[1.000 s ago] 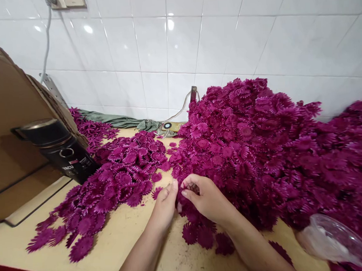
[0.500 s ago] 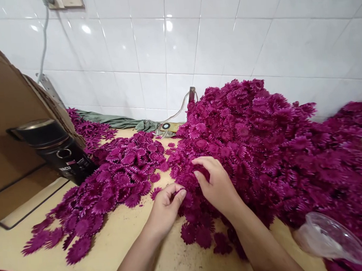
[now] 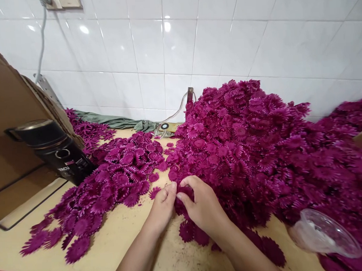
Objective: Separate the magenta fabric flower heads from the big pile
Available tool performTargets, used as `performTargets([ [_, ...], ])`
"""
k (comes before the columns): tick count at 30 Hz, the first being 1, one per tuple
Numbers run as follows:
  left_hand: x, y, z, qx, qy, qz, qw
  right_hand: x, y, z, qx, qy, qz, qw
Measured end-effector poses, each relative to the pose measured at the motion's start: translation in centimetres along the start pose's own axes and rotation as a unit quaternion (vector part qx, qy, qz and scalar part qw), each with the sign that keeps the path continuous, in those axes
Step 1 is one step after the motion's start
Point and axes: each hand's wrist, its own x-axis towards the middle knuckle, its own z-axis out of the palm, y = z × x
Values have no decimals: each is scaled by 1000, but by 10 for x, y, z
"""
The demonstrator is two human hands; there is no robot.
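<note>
**Purple flowers (image 3: 220, 141) crowd a table (image 3: 110, 244)**

A person's left hand (image 3: 163, 203) and right hand (image 3: 201, 203) nearly meet at the front of the large heap (image 3: 261, 155), beside a single flower (image 3: 186, 190). The right thumb and forefinger curve about it, tips slightly apart, with purple showing between; the left thumb lies against its forefinger at the flower's edge. Whether either hand grips it cannot be told, as fingers hide the contact. A smaller pile (image 3: 111, 187) spreads to the left, near a black flask (image 3: 57, 150) in front of cardboard (image 3: 6, 104). At right, a clear tub (image 3: 328, 233) lies by the heap's near edge. A green cloth (image 3: 110, 119) runs along the foot of a white tiled wall (image 3: 218, 40).
</note>
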Motion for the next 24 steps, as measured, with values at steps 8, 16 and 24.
performTargets([
  [8, -8, -6, 5, 12, -42, 9, 999, 8, 5, 0, -117, 65, -29, 991],
  [16, -9, 13, -6, -30, 16, -6, 999, 41, 47, -36, -115, 225, -17, 967],
  [24, 5, 8, 3, -43, 9, 18, 999, 10, 1, -20, 22, 38, -78, 996],
])
